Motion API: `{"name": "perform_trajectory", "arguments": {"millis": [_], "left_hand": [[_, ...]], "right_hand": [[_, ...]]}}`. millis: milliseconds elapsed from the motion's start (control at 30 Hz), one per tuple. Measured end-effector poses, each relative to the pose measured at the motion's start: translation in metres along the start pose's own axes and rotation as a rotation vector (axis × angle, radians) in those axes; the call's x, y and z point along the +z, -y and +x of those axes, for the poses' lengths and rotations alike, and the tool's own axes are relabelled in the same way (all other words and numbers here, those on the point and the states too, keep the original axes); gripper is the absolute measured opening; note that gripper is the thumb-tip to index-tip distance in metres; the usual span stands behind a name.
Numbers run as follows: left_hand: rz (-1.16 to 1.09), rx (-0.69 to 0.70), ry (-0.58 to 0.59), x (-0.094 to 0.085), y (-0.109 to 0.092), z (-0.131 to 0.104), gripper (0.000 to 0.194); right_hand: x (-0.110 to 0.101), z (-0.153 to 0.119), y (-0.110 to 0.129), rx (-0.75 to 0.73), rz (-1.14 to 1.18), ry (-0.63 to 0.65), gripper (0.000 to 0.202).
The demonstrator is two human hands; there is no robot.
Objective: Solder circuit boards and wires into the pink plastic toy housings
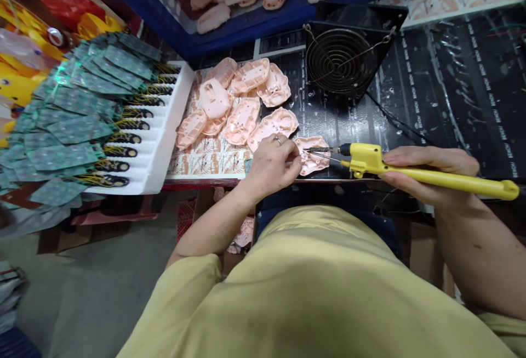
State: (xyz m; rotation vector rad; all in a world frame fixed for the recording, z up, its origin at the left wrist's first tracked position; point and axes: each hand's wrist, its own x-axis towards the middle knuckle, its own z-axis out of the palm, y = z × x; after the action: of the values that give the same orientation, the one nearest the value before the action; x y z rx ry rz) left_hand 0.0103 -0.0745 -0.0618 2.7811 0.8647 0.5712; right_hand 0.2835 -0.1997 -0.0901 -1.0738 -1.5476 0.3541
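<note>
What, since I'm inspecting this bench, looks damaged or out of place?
Irregular pale streaks mark the black bench covering right of the fan, unlike its neat printed lettering; I can't tell whether they're dirt or damage.

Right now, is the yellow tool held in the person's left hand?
No, the right hand grips the yellow tool, while the left hand is at the pink shell.

A shell (315, 166) lies at the table's (444, 89) near edge, between the left hand (271, 163) and the soldering iron (365, 159) in the right hand (435, 155), with other shells (243, 119) to its left, a fan (337, 62) beyond, a basket (283, 24) of more shells farthest, and, leftmost, a tray (172, 122) with circuit boards (69, 122).
</note>
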Motion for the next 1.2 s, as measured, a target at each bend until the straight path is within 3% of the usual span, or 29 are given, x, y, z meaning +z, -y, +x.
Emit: {"name": "perform_trajectory", "arguments": {"millis": [300, 567, 800, 1000, 1200], "left_hand": [[0.004, -0.012, 0.013, 0.000, 0.000, 0.001, 0.011], [-0.008, 0.010, 0.015, 0.000, 0.001, 0.000, 0.009], [0.006, -0.016, 0.036, 0.000, 0.000, 0.000, 0.010], [0.001, -0.035, 0.062, -0.002, -0.001, 0.001, 0.010], [-0.007, -0.029, 0.062, -0.002, -0.001, 0.001, 0.009]], "right_hand": [[-0.002, 0.012, 0.003, 0.022, 0.082, 0.086, 0.022], [-0.002, 0.011, 0.004, 0.034, 0.082, 0.010, 0.026], [-0.003, 0.010, 0.002, -0.022, 0.029, 0.102, 0.030], [-0.004, 0.011, 0.004, 0.004, 0.052, -0.002, 0.032], [-0.004, 0.016, 0.004, -0.077, 0.037, 0.115, 0.030]]}}
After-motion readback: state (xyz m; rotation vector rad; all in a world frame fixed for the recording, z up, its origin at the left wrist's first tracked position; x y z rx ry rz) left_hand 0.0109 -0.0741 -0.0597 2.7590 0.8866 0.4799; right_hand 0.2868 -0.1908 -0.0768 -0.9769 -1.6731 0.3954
